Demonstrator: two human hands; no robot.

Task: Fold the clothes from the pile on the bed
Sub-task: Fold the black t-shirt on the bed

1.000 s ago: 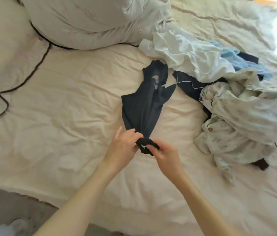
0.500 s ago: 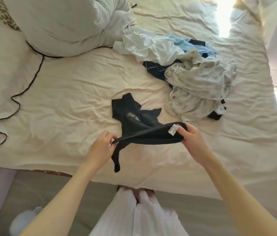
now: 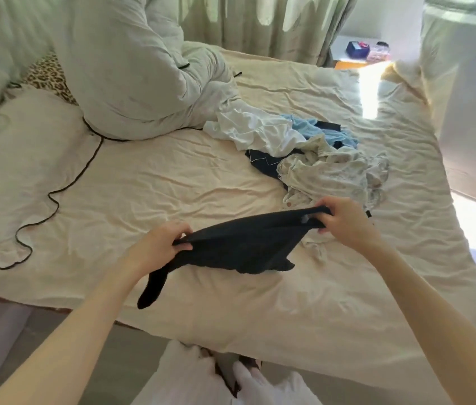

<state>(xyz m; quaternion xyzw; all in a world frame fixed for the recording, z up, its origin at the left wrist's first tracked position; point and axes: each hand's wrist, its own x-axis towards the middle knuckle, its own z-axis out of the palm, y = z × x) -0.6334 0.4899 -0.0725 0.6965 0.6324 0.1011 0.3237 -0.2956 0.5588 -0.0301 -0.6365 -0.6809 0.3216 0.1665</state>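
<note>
A dark navy garment [image 3: 242, 247] hangs stretched between my two hands above the cream bed sheet [image 3: 154, 188]. My left hand [image 3: 154, 247] pinches its left end, and a narrow dark strip dangles below toward the bed's front edge. My right hand [image 3: 345, 223] grips the right end, where a small white label shows. Behind my right hand lies the pile of clothes [image 3: 330, 171]: a pale printed garment on top, a white one, a light blue one and a dark navy one underneath.
A big white duvet [image 3: 131, 83] is bunched at the back left beside a cream pillow [image 3: 23, 135] with dark piping. Curtains hang behind the bed. A bedside table [image 3: 359, 54] with small items stands at the back right. Floor shows below the bed's front edge.
My hands have moved apart and lifted the dark garment off the sheet, so it now hangs spread out. The view has pulled back and tilted up.
</note>
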